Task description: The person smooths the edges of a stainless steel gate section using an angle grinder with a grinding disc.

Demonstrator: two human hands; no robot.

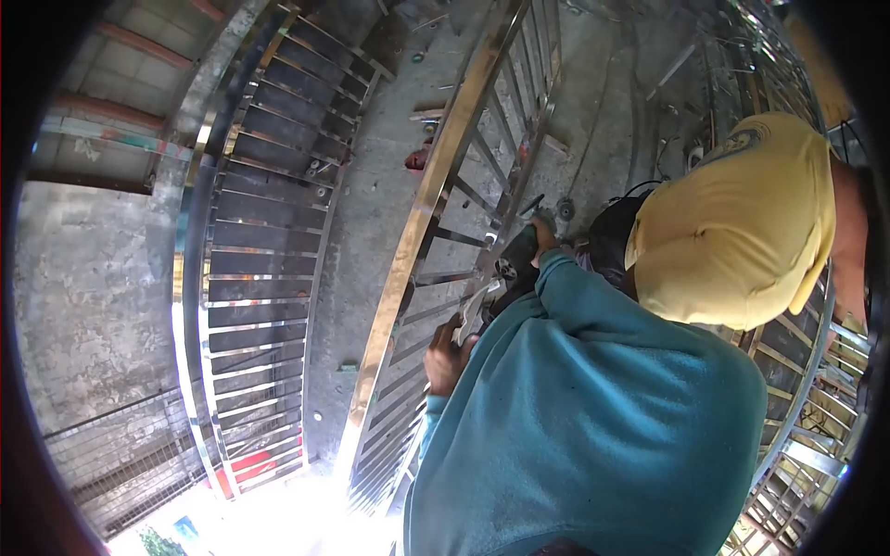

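Note:
My teal-sleeved arms reach toward a metal railing [426,204] with a long shiny top bar and many slats. My right hand [545,243] closes around a dark power tool that looks like an angle grinder [517,255], its round metallic head close to the slats. Lower down, my left hand [447,360] has its fingers curled beside the same railing. A pale curved strip [471,313] runs from those fingers toward the tool; what the fingers hold is partly hidden.
Another slatted metal panel [264,250] stands to the left by a grey wall [102,296]. Close on the right bulges yellow cloth [732,232] with a dark print, bare skin beside it. Small debris dots the concrete floor [357,232]. Metal bars crowd the far right.

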